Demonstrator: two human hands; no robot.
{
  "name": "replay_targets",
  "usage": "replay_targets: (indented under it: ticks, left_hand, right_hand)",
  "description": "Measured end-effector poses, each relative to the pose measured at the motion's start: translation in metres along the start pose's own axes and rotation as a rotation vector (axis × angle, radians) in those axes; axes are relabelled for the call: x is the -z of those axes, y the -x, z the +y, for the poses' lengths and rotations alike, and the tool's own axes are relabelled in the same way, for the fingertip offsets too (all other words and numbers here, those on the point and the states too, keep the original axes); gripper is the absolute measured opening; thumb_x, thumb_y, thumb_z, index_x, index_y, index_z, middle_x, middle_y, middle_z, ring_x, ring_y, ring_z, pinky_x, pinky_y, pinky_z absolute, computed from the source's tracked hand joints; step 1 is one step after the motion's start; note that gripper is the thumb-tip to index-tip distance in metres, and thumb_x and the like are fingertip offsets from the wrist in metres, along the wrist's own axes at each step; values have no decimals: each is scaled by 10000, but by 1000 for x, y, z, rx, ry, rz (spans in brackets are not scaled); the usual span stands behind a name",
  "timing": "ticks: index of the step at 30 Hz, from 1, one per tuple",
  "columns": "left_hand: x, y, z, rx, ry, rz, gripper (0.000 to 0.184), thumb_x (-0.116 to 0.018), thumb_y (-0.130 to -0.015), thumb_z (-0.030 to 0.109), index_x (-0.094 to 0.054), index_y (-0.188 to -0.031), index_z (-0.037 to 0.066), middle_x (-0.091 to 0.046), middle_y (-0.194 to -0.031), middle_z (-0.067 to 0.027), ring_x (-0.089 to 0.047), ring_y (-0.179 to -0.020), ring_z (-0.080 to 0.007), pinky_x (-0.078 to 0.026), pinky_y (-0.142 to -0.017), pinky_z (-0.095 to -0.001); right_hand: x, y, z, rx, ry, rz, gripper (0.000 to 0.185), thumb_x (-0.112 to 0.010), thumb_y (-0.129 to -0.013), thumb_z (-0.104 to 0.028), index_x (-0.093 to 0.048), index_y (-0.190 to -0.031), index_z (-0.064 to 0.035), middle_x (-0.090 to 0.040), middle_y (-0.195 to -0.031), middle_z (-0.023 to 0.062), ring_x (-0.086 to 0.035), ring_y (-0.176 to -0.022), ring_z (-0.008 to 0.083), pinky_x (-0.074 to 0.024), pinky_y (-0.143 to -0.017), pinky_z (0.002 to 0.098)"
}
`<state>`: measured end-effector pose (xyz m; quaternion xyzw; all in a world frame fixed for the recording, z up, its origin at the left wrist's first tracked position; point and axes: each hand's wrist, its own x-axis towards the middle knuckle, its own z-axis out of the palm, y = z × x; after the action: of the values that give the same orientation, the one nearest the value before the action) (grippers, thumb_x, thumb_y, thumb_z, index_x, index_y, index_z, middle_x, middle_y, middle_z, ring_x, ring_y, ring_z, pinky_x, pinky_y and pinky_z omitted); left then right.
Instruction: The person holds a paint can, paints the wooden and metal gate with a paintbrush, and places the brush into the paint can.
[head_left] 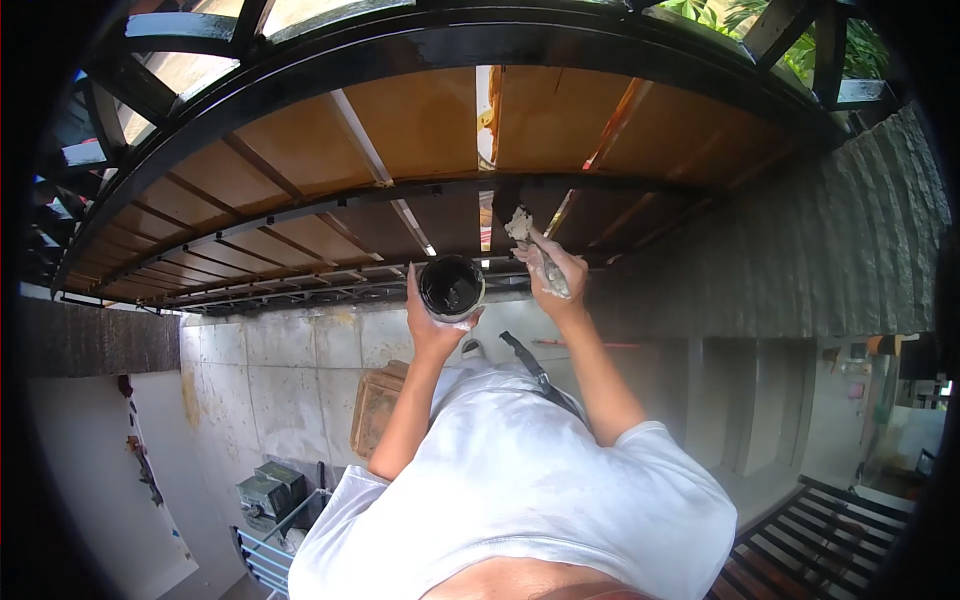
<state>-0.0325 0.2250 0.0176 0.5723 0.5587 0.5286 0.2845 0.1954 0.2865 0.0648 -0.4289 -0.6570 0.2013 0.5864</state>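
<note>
A: Going left to right, anything in the left hand (pixel 436 336)?

B: Yep, a can (pixel 452 288). Properly grasped too, with the thumb up one side and fingers curled round the other. Mouth turned up, dark inside, pale smears round the rim. Held out ahead of the white shirt (pixel 540 500), about level with the other hand.

A: And next along?

B: Narrow gap, then the dark bristles (pixel 507 204) of a brush (pixel 519 224). Farther out from the body than the can and a bit to its right. Right up close to the black rail (pixel 600 181), with brown panels (pixel 560 120) beyond. Dark on dark though, so can't tell about actual contact.

A: Long axis of the brush?

B: On a slant: forward from the fingers and over to the left, toward the rail. Not lined up with the can, btw. From bristles to can: back toward the body and left.

A: And at the far right end?

B: The right hand (pixel 563 275), wrapped round the brush handle. Whitish crust on both. Clearly nearer to the rail work than the left, and just across the gap from the can. So no free hand, basically.
</note>
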Motion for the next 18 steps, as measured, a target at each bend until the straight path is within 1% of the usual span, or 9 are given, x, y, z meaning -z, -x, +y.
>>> replay_targets:
  ticks: [1,2,4,7,9,10,12,13,18]
  left_hand:
    - [2,2,3,-1,-2,13,1355,-1054,-624,260,-236,-1659,-53,-655,-1394,-180,-667,-1286,-303,-503,-1157,-420]
    - [6,5,3,-12,-26,12,1365,-1052,-634,237,-210,-1673,-35,-651,-1405,-178,-667,-1291,-299,-502,-1160,-421]
    - [15,13,1,-31,-76,15,1390,-1050,-655,193,-157,-1703,1,-644,-1427,-174,-667,-1303,-292,-500,-1166,-424]
    - [27,26,-2,-6,-12,121,1360,-1053,-648,234,-206,-1679,-25,-642,-1409,-174,-666,-1288,-301,-502,-1162,-422]
    - [36,35,-2,34,20,177,1351,-1054,-650,252,-220,-1673,-37,-640,-1407,-181,-664,-1287,-306,-501,-1163,-421]
    - [42,38,-1,59,28,195,1360,-1055,-653,253,-210,-1678,-38,-641,-1408,-180,-663,-1289,-303,-500,-1164,-419]
    - [54,39,0,61,23,247,1376,-1056,-658,251,-191,-1688,-38,-641,-1411,-180,-660,-1293,-296,-499,-1165,-414]
    - [59,42,-1,48,13,281,1384,-1057,-660,250,-182,-1693,-38,-642,-1413,-179,-658,-1294,-292,-498,-1165,-412]
    - [79,53,-11,54,54,367,1398,-1076,-658,299,-192,-1694,-16,-616,-1442,-136,-638,-1306,-258,-477,-1178,-405]
  right_hand:
    - [-14,0,-4,-6,-39,-38,390,-746,-930,59,-714,-1318,69,-809,-1043,241,-833,-947,314,-641,-834,367]
    - [-22,0,-9,16,-55,-113,330,-674,-1010,70,-693,-1338,94,-812,-1086,234,-832,-976,279,-661,-866,363]
    - [-38,-6,-23,53,-30,-184,326,-666,-1018,65,-692,-1341,98,-807,-1127,238,-832,-975,280,-661,-871,361]
    - [-48,-6,-26,22,-116,-143,324,-649,-1027,66,-687,-1346,106,-803,-1150,243,-827,-1010,287,-660,-885,363]
    - [-42,-12,-18,41,-70,-111,324,-651,-1032,59,-684,-1350,109,-800,-1142,252,-825,-997,280,-660,-897,358]
    - [-34,-14,-9,24,-8,-69,373,-700,-956,71,-720,-1328,56,-811,-1098,226,-832,-963,291,-644,-863,361]
    - [-9,-12,10,-182,-118,-10,274,-674,-1021,45,-727,-1287,83,-813,-1098,224,-833,-964,268,-663,-855,352]
    - [7,-13,15,-84,-31,-5,278,-674,-1023,45,-729,-1294,76,-811,-1091,236,-834,-962,266,-668,-836,353]
    - [27,4,5,27,141,25,347,-648,-1004,89,-691,-1348,102,-804,-1112,247,-833,-965,283,-661,-865,364]
